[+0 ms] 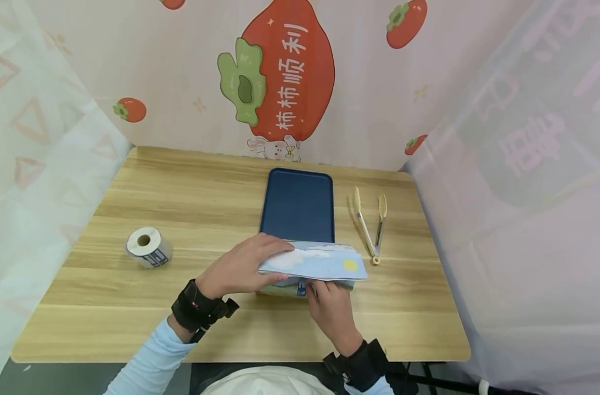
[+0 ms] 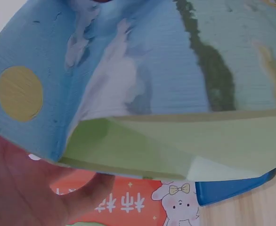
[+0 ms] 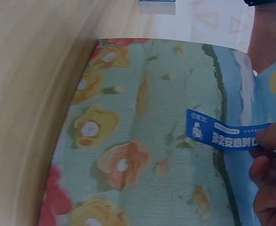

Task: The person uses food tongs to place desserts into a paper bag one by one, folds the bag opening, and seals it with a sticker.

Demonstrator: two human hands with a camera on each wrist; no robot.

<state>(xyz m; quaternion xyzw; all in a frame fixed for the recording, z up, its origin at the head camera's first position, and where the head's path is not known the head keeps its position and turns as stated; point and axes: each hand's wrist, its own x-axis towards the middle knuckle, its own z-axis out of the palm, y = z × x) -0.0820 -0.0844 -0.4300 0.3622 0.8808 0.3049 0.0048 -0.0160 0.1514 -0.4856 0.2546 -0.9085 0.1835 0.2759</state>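
Observation:
A paper bag [image 1: 319, 260] with a painted sky and flowers stands near the table's front, its top folded over. My left hand [image 1: 247, 264] grips the left end of the fold, thumb in front and fingers over the top. In the left wrist view the bag [image 2: 166, 70] fills most of the picture. My right hand [image 1: 331, 310] is at the bag's front, below the flap. It pinches one end of a blue seal sticker [image 3: 223, 134], thumb on top; the other end lies against the flowered front [image 3: 161, 108].
A blue tray [image 1: 298, 203] lies behind the bag. Tongs [image 1: 374, 233] with cream tips lie spread on the right. On the left stands a roll of labels [image 1: 149, 247]. Printed curtains surround the wooden table [image 1: 206, 203] at the back and sides.

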